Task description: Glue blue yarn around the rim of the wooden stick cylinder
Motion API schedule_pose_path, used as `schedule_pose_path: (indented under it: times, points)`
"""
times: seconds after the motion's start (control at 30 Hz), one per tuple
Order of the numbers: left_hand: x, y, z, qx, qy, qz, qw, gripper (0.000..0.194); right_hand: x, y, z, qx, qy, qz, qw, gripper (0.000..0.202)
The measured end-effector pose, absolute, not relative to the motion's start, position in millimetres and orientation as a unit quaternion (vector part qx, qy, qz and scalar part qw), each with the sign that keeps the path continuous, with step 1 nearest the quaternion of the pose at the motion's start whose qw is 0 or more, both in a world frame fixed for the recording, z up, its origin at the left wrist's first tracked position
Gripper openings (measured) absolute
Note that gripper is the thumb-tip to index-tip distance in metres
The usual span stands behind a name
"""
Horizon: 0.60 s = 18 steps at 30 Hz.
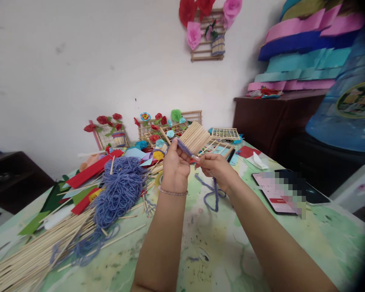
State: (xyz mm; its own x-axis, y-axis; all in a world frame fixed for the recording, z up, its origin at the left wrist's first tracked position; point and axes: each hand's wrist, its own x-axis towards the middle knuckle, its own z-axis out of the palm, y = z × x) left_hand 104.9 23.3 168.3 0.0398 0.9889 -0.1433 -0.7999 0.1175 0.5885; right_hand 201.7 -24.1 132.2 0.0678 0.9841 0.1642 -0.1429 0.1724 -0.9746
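A flat panel of wooden sticks (196, 137) set side by side is held above the table, tilted, with blue-purple yarn (184, 147) wound along its near edge. My left hand (175, 160) grips the panel at its left end, thumb on the yarn-bound edge. At the near corner, my right hand (214, 167) pinches the yarn between thumb and forefinger. Below that hand a loose yarn tail (212, 200) dangles in loops over the table. To the left of my left hand lies a big tangled heap of blue-purple yarn (120, 190).
Loose wooden sticks (45, 247) cover the table's left front, beside red felt strips (93, 170). Two phones, one a lit phone (275, 192), lie at the right. Stick lattices with paper flowers (158, 125) lean on the wall. A large water bottle (343, 101) stands far right.
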Motion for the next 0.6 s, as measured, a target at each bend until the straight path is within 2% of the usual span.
schedule_pose_path:
  times: [0.4,0.6]
  points:
    - [104.4,23.4,169.8,0.167,0.262,0.632,0.71,0.022,197.0,-26.4,132.3,-0.422,-0.483,0.501,0.581,0.02]
    - [100.9,26.5,168.4,0.172,0.263,0.623,0.716,0.016,198.6,-26.0,132.3,-0.408,-0.475,0.521,0.581,0.021]
